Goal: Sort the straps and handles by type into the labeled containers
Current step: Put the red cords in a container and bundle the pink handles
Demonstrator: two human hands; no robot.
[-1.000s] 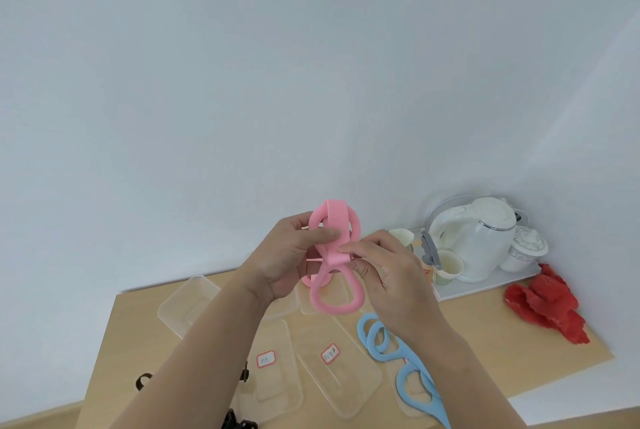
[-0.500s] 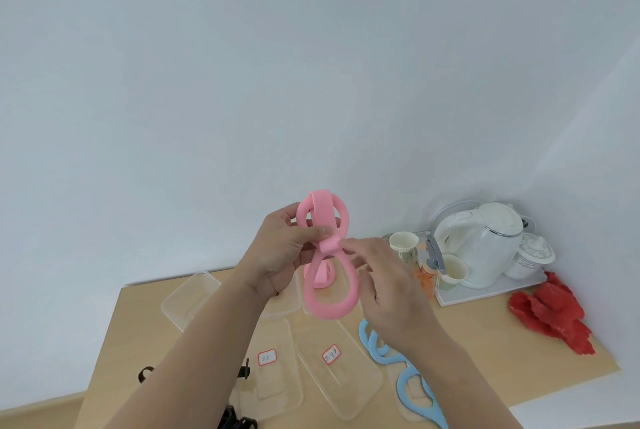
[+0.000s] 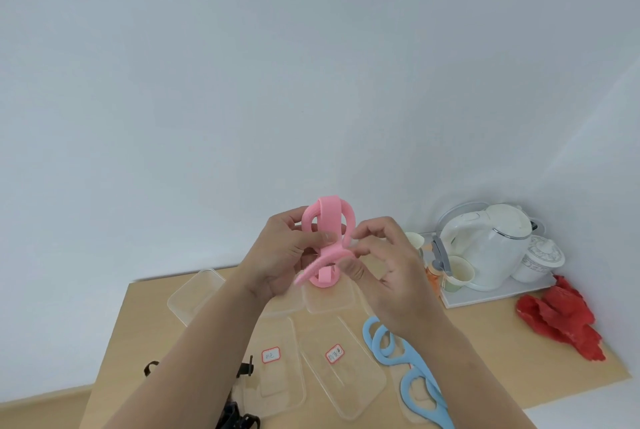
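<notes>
Both hands hold a pink looped strap (image 3: 327, 220) up above the table, folded over on itself. My left hand (image 3: 282, 255) pinches its middle with the thumb on the front. My right hand (image 3: 388, 266) grips its right side with the fingertips. A lower pink loop (image 3: 325, 281) hangs below the hands. Two clear labeled containers (image 3: 277, 380) (image 3: 346, 373) lie on the table under my arms. Blue looped straps (image 3: 391, 345) lie to their right. Black clips (image 3: 239, 418) sit at the bottom, partly hidden by my left arm.
More clear containers (image 3: 194, 293) stand at the back of the wooden table (image 3: 485, 356). A white tray (image 3: 491, 293) at the back right carries a white kettle (image 3: 485, 245), cups and a lidded jar. A red cloth (image 3: 561, 321) lies near the right edge.
The hands have shifted the pink strap slightly; the lower loop has been folded up and flattened between the hands, and my right fingers moved higher onto the strap.
</notes>
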